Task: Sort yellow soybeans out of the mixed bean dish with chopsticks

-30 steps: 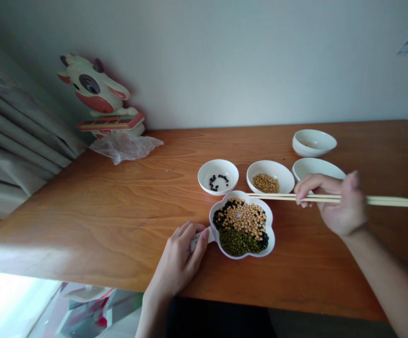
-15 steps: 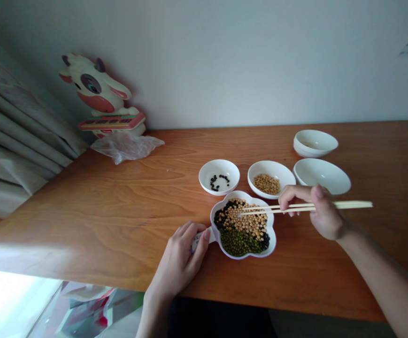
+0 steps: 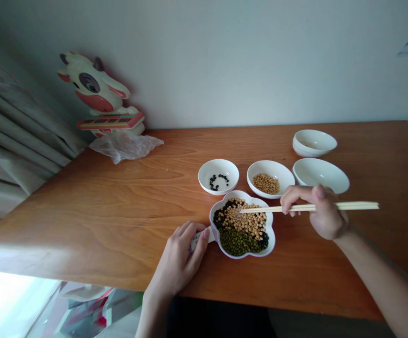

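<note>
A white flower-shaped dish (image 3: pixel 271 237) holds mixed yellow, black and green beans near the table's front edge. My left hand (image 3: pixel 179 260) grips the dish's small handle, fingers curled round it. My right hand (image 3: pixel 318 211) is closed on a pair of wooden chopsticks (image 3: pixel 281 208), held almost level, with their tips together over the yellow beans in the dish. Behind the dish stand a small white bowl of a few black beans (image 3: pixel 218 176) and a white bowl of yellow beans (image 3: pixel 270 178).
Two more white bowls stand at the right, one near (image 3: pixel 321 174) and one farther back (image 3: pixel 314 142). A cow-shaped toy (image 3: pixel 100 96) and a crumpled clear plastic bag (image 3: pixel 124 145) sit at the back left by the wall. A curtain (image 3: pixel 17 136) hangs on the left.
My right hand dropped from above the bowls and brought the chopstick tips left onto the yellow beans in the dish. The tips have now closed together. My left hand stayed put.
</note>
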{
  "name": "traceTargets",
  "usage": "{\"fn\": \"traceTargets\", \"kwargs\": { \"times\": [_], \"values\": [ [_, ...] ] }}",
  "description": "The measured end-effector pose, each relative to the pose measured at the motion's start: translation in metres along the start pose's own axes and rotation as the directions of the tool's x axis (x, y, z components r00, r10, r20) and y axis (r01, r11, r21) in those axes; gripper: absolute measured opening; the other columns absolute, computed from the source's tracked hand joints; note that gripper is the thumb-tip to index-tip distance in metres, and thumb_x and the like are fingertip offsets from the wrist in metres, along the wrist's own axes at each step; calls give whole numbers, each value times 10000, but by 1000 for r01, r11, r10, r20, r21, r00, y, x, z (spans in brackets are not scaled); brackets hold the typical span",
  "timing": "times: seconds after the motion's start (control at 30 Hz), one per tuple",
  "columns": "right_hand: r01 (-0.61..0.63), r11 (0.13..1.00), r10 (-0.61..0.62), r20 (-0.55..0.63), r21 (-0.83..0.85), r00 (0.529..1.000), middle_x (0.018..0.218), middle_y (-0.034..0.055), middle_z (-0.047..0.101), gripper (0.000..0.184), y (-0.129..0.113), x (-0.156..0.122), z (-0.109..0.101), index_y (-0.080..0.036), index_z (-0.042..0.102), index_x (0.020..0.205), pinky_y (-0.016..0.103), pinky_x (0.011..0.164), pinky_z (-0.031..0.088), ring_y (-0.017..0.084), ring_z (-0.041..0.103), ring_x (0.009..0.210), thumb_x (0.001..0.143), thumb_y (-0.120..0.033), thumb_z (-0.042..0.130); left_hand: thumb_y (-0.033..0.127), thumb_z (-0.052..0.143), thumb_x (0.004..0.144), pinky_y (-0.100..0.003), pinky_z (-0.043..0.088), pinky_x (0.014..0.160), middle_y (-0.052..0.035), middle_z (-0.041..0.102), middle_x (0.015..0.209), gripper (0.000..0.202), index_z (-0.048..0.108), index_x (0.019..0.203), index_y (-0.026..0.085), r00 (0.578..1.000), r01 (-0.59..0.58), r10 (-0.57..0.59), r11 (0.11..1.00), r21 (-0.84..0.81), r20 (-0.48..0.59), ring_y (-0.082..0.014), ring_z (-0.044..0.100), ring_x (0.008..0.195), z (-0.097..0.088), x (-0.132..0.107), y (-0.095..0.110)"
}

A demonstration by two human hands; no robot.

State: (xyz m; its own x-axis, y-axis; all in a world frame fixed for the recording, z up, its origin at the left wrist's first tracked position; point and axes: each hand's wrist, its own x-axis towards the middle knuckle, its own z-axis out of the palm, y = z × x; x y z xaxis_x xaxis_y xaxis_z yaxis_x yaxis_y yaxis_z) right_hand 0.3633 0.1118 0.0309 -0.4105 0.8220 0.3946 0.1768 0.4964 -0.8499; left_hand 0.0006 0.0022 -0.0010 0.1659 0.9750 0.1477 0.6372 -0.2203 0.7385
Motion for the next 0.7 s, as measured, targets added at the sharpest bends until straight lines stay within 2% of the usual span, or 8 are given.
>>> {"fn": "traceTargets", "kwargs": {
  "times": [0.17,0.4,0.7],
  "values": [
    [-11,999,12,-37,37,999,734,67,733,859,0,-1,-5,-259,847,799,363,599,496,203,621,612,1154,-761,246,442,510,1240,-351,558,897,-57,797,1009,337,741,1087,250,1000,3,-3,1000,0,3,-246,759,928,0,-1,-1],
    [-34,999,32,105,17,994,808,75,763,844,3,1,-13,-258,851,881,362,629,523,217,653,671,1131,-804,258,436,516,1237,-349,567,897,-54,798,1003,332,743,1080,252,1000,0,0,1000,4,-6,-244,763,922,1,-1,-2],
    [-53,999,54,162,-9,985,871,80,771,829,6,-3,-11,-265,847,938,365,663,528,229,670,731,1129,-806,249,416,536,1229,-342,566,866,-56,808,1006,308,757,1090,253,1000,-4,4,1000,5,-12,-243,768,920,1,0,-1]
  ]
}}
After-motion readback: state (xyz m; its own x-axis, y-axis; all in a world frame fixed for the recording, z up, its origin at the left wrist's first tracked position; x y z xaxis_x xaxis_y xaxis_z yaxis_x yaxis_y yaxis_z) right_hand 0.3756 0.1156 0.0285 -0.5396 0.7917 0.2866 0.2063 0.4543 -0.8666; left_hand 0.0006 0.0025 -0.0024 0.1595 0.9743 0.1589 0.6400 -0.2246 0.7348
